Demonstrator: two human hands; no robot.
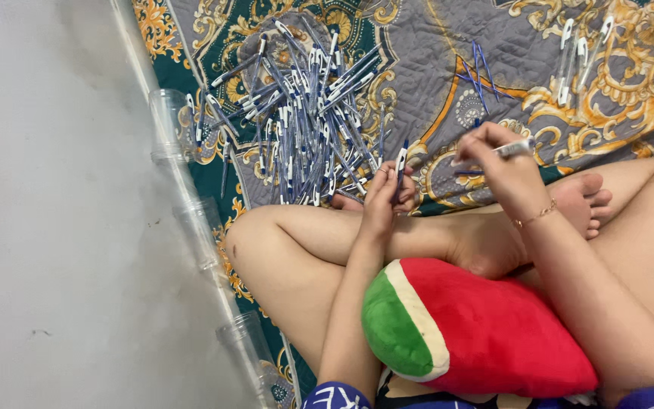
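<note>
Left hand (pixel 384 198) pinches a blue-and-white plastic pen (pixel 400 168) upright; right hand (pixel 502 168) at 3 o'clock grips a white pen barrel (pixel 510 148); heap of loose blue-and-white pens (pixel 308 121) lies at 11 o'clock on the quilted patterned blanket (pixel 433 68)

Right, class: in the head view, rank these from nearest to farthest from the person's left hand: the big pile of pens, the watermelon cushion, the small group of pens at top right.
1. Pile of pens, just above the left hand.
2. Watermelon cushion, below, on the lap.
3. Small group of pens, far top right.

Blue-and-white pen (pixel 400 168) held upright near the knee; clear pen barrel (pixel 510 148) lies level.
</note>
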